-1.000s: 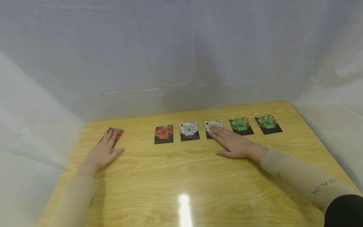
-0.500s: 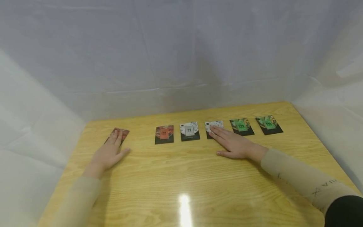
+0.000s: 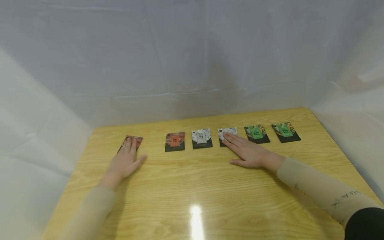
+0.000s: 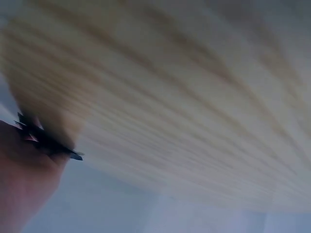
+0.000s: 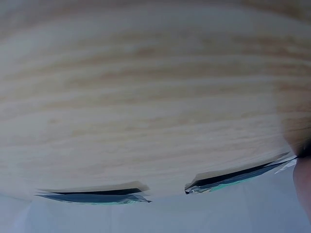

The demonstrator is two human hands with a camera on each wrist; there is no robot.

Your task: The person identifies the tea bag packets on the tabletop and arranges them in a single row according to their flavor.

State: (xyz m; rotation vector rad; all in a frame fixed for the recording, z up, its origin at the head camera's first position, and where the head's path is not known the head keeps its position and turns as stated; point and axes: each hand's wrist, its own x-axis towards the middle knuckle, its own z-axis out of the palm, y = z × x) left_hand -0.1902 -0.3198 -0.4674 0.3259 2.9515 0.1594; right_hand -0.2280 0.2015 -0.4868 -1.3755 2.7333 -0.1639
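My left hand (image 3: 123, 163) lies on a small flat red-and-black packet (image 3: 139, 140) at the left of the table, its fingers straight and covering much of the packet. This packet is tilted. In the left wrist view, the packet's dark edge (image 4: 51, 143) shows beside the hand (image 4: 29, 179). Straight fingers of my right hand (image 3: 249, 154) rest on a white-and-black packet (image 3: 223, 130), with the thumb spread on the wood. Another red packet (image 3: 175, 141) and another white packet (image 3: 202, 138) lie between the hands.
Two green-and-black packets (image 3: 257, 133) lie to the right in the same row; their edges (image 5: 97, 198) show in the right wrist view. The wooden table (image 3: 180, 186) ends at a white sheet (image 3: 144, 66), which also hangs at both sides.
My left hand has slid to the right along the table, and the red packet under it has moved with it. The right hand and the other packets have stayed in place.
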